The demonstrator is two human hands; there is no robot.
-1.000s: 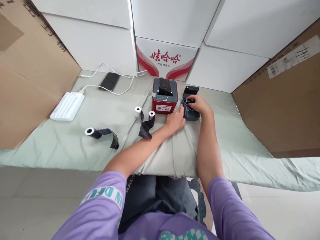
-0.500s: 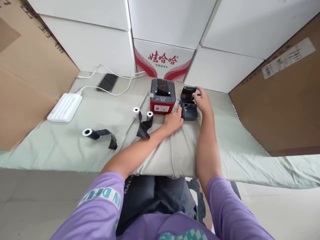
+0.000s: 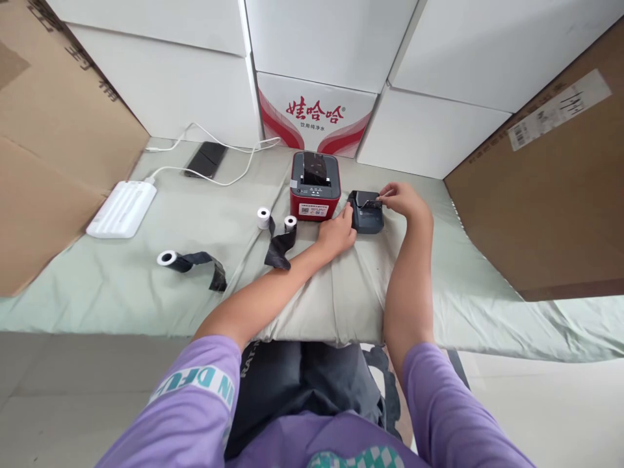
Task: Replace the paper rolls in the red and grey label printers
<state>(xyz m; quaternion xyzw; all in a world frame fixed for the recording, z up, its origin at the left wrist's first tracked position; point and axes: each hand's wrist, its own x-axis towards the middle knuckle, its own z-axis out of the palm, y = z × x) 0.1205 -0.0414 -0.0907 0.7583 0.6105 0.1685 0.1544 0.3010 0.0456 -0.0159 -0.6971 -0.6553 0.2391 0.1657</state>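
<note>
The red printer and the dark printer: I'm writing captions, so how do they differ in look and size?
Colour: the red printer has red sides below a dark top; the dark printer looks dark all over.
Size: the red printer stands taller; the dark printer is lower and flatter.
Label: the red printer bears a white label on its front; no such label shows on the dark printer.
Shared: both stand on the cloth.

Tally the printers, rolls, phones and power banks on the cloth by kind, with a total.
Printers: 2 (red printer, dark printer)
Rolls: 3 (left roll, middle roll, right roll)
Phone: 1
White power bank: 1
Total: 7
</note>
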